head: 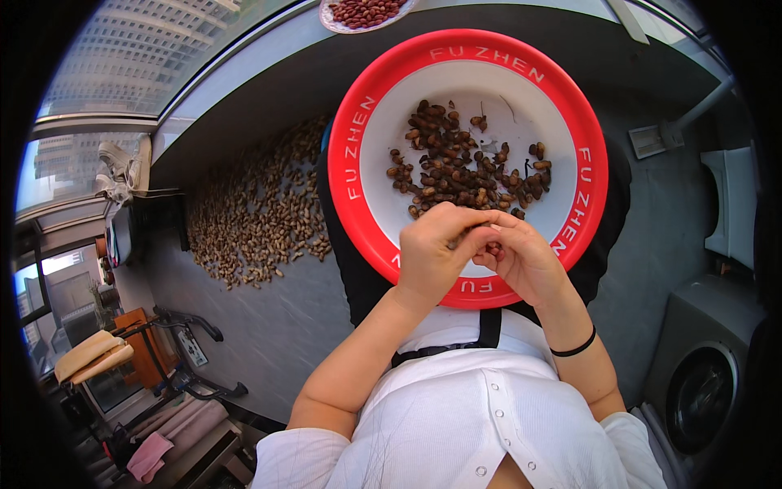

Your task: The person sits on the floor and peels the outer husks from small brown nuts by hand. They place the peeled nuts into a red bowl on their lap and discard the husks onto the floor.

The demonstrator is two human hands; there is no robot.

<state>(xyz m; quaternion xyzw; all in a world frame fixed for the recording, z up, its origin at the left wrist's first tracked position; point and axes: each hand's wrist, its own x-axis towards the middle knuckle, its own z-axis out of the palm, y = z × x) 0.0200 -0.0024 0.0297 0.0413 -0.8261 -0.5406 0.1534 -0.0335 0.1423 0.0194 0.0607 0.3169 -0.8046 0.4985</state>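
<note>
A red-rimmed white basin (382, 116) rests across my lap, with white lettering around its rim. Dark brown unshelled peanuts (452, 174) lie scattered over its floor. Above the basin's near side, my left hand (435, 250) and my right hand (524, 257) meet at the fingertips. A brownish piece, apparently a peanut pod, is pinched in my left fingers and mostly hidden by them. Red-skinned peanut kernels (493, 249) show in the curled fingers of my right hand.
A plate of red kernels (366, 13) stands on the ledge ahead. Many unshelled peanuts (263, 211) cover the floor at left. Sneakers (125, 165) sit by the window. To the right are a long-handled floor tool (657, 139) and a front-loading washing machine (702, 367).
</note>
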